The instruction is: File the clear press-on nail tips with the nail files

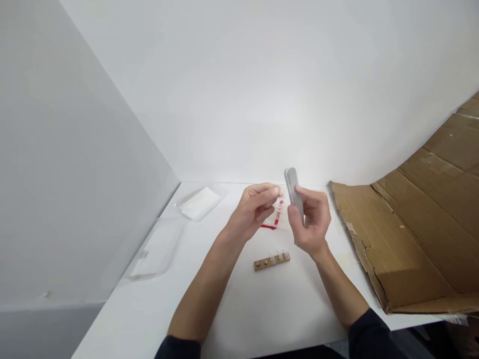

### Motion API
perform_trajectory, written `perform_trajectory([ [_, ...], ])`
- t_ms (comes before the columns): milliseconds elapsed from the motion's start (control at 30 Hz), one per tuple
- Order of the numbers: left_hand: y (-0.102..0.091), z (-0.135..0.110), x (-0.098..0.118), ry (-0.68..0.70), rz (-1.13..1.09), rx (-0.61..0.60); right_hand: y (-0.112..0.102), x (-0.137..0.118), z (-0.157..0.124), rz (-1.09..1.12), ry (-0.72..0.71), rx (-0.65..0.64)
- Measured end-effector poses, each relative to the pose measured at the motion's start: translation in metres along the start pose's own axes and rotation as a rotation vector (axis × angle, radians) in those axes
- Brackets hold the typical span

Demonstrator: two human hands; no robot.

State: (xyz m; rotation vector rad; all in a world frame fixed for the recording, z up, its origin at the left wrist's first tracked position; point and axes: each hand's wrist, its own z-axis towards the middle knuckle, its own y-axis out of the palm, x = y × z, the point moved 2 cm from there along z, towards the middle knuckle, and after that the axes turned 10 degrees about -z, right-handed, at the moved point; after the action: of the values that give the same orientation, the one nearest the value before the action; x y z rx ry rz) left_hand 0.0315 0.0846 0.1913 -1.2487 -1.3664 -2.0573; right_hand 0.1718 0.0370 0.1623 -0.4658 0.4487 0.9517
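In the head view my right hand (313, 217) grips a slim grey case (294, 192) with rounded ends, held upright and tilted slightly, thumb on one side and fingers on the other. My left hand (256, 207) is just to its left, thumb and forefinger pinched together; whatever is between the fingertips is too small to make out. Behind and below those fingertips shows a clear plastic bag (279, 214) with red print and a red strip, partly covered by the left hand. Nearer to me, a brown strip (272, 262) with several small pieces set in its slots lies on the table.
A clear plastic tray (200, 202) with something white in it lies at the back left of the white table (239, 309). Another clear tray (155, 249) is nearer the left edge. A large opened cardboard box (407, 239) takes up the right side. White walls stand behind and left.
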Motion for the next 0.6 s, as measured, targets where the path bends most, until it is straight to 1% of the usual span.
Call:
perform_trajectory([
  [33,0.0,0.0,0.0,-0.004,0.001,-0.005,0.0,-0.001,0.0,0.002,-0.021,-0.013],
  [67,0.0,0.0,0.0,-0.006,0.002,-0.006,0.0,0.0,0.0,0.002,-0.009,-0.027],
  [100,0.0,0.001,0.001,-0.006,0.002,-0.006,0.0,0.001,0.001,0.006,0.042,-0.037],
  [167,-0.002,0.001,0.001,-0.012,0.008,-0.015,-0.003,0.005,0.005,0.049,0.213,-0.045],
  [200,-0.003,0.001,0.002,-0.024,0.017,-0.029,-0.005,0.007,0.007,0.095,0.294,-0.051],
  [267,-0.006,0.001,0.003,-0.059,0.054,-0.074,-0.011,0.01,0.013,0.214,0.398,-0.091],
  [333,-0.008,0.0,0.004,-0.096,0.134,-0.128,-0.017,0.012,0.018,0.303,0.472,-0.159],
  [433,-0.011,-0.003,0.007,-0.128,0.301,-0.2,-0.024,0.013,0.022,0.355,0.575,-0.296],
  [533,-0.011,-0.005,0.009,-0.158,0.408,-0.256,-0.03,0.011,0.023,0.336,0.613,-0.431],
  [600,-0.009,-0.006,0.01,-0.182,0.432,-0.284,-0.033,0.009,0.024,0.299,0.616,-0.49],
])
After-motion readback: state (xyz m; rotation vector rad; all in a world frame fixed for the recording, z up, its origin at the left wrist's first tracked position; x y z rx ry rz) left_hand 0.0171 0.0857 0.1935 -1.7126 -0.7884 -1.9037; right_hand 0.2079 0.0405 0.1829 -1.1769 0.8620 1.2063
